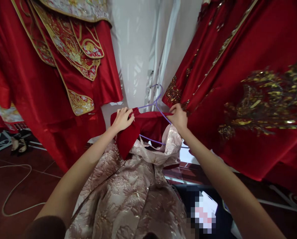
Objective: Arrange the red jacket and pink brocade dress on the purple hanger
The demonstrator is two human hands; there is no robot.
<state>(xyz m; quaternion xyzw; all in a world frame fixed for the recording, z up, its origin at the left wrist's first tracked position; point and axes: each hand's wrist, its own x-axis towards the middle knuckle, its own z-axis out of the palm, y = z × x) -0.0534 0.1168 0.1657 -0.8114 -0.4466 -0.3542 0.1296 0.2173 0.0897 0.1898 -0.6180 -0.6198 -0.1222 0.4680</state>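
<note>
My left hand (122,119) grips the left end of a dark red cloth (148,126) that lies over a thin purple wire hanger (156,99). My right hand (178,118) pinches the cloth's right end at the hanger's shoulder. The hanger's hook points up toward the white wall. Under the red cloth, on the same hanger, hangs a pale pink brocade dress (128,196) with a gold floral pattern, spreading down toward me between my arms.
Red robes with gold embroidery hang at the left (64,66) and at the right (250,99). A white wall and rail post (160,49) stand between them. A white cable (11,192) and sandals (18,144) lie on the dark red floor at the left.
</note>
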